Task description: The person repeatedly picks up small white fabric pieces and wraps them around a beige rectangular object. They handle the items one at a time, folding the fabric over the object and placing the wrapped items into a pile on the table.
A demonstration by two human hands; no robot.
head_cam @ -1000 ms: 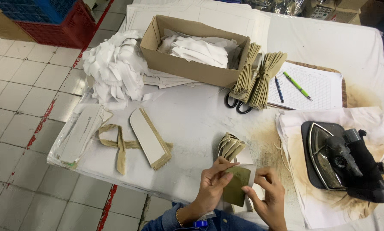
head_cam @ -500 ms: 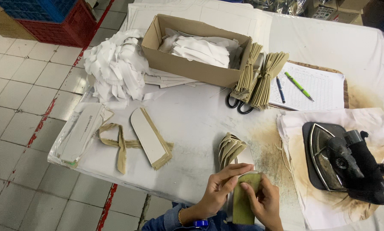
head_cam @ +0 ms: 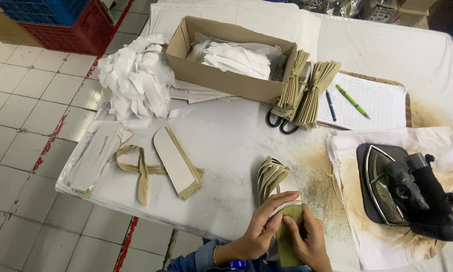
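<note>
- We see both hands at the near edge of the white cloth-covered table (head_cam: pixel 226 151), working one olive-green fabric piece (head_cam: pixel 289 234) between them.
- Left hand (head_cam: pixel 264 226): fingers stretched along the left edge and top of the olive piece, pressing it against a white curved template (head_cam: pixel 286 189) that pokes out just beyond the fingertips.
- Right hand (head_cam: pixel 309 241): fingers curled over the right side of the same piece, thumb on its face; so it's pinched from both sides, held w/ its long side running near-to-far.
- Just beyond the hands, touching the template: a fanned stack of folded beige fabric strips (head_cam: pixel 270 174).
- Right of the hands, well apart: a black electric iron (head_cam: pixel 413 194) lying on its side on a scorched, brown-stained white cloth (head_cam: pixel 347 151), soleplate facing left.
- Left of centre: a long white shaped card w/ beige edging (head_cam: pixel 176 161), beside a crossed loop of beige strip (head_cam: pixel 138 168); farther left, a clear plastic sleeve w/ white pieces (head_cam: pixel 93 156).
- Far side: an open brown cardboard box (head_cam: pixel 221 80) holding white cut pieces; a heap of white fabric scraps (head_cam: pixel 133 75) to its left.
- Right of the box: two tied bundles of beige strips (head_cam: pixel 307 88) over black-handled scissors (head_cam: pixel 279 121), then a ruled paper sheet (head_cam: pixel 377 103) w/ a green pen (head_cam: pixel 352 100) and a blue pen (head_cam: pixel 330 105).
</note>
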